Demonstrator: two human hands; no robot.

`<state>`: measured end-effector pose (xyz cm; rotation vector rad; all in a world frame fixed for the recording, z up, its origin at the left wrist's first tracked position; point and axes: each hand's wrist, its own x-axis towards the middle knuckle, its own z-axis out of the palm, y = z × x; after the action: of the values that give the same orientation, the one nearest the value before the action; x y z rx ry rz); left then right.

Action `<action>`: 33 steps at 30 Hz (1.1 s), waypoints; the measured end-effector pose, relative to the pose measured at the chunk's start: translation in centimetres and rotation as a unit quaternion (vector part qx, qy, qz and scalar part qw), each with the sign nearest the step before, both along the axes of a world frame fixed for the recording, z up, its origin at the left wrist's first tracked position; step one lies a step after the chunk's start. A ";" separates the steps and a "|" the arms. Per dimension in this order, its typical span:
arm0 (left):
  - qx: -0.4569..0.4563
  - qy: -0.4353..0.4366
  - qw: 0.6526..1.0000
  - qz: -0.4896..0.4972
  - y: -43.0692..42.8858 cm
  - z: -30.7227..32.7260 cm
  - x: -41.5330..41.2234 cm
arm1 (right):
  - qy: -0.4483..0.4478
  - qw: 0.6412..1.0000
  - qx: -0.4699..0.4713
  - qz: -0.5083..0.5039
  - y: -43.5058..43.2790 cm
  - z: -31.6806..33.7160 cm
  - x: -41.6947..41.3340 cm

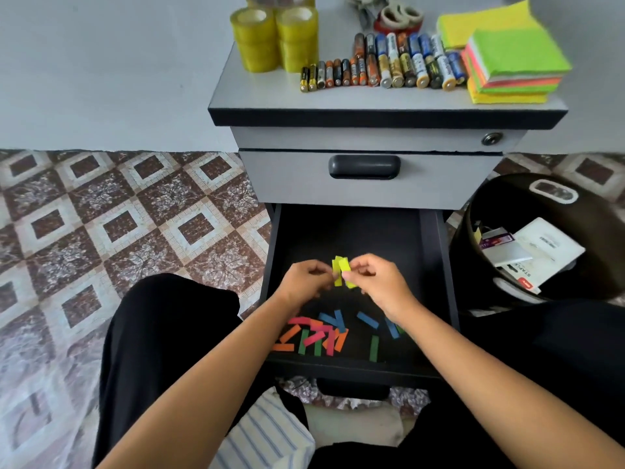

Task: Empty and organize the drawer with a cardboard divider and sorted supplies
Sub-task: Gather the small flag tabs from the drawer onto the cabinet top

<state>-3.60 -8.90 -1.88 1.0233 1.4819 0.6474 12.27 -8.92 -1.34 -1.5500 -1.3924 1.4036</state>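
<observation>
The black bottom drawer of a grey cabinet stands pulled open. Loose paper strips in pink, orange, blue and green lie at its front. Above them my left hand and my right hand meet over the drawer's middle. Both pinch a small bunch of yellow strips between thumb and fingertips. On the cabinet top lie a row of batteries, yellow tape rolls and stacks of neon sticky notes. No cardboard divider is in view.
A black bin with white packaging and cards stands right of the drawer. The closed middle drawer has a black handle. Small tape rolls sit at the back of the top. Patterned floor tiles spread to the left; my black-trousered legs flank the drawer.
</observation>
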 end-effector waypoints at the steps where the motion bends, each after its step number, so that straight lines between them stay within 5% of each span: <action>1: 0.007 -0.032 0.999 0.011 0.2 1.1 0.1 | 0.036 0.999 -0.001 -0.018 0.4 1.1 -0.2; 7: 0.050 -0.200 0.977 0.052 1.6 7.9 -0.4 | 0.165 0.984 0.020 -0.063 2.7 7.1 -1.5; 14: 0.143 -0.201 0.964 0.102 3.1 14.1 -1.8 | 0.120 0.978 0.160 -0.063 4.2 13.8 -4.2; 20: 0.249 -0.020 0.959 0.138 5.2 18.5 -3.8 | 0.000 0.972 0.236 -0.017 6.4 18.1 -7.1; 24: 0.329 0.152 0.930 0.065 8.0 22.2 -5.8 | -0.084 0.952 0.295 0.011 8.7 20.8 -7.6; 28: 0.333 0.294 0.891 -0.090 11.4 25.6 -7.6 | -0.229 0.882 0.405 0.067 11.4 22.5 -7.6; 33: 0.257 0.362 0.869 -0.216 14.5 26.4 -9.0 | -0.410 0.782 0.438 0.169 14.0 22.6 -7.7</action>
<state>-12.56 5.60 24.54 2.1170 1.6428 0.3328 4.52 5.04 21.30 -1.2683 -2.4427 -0.0118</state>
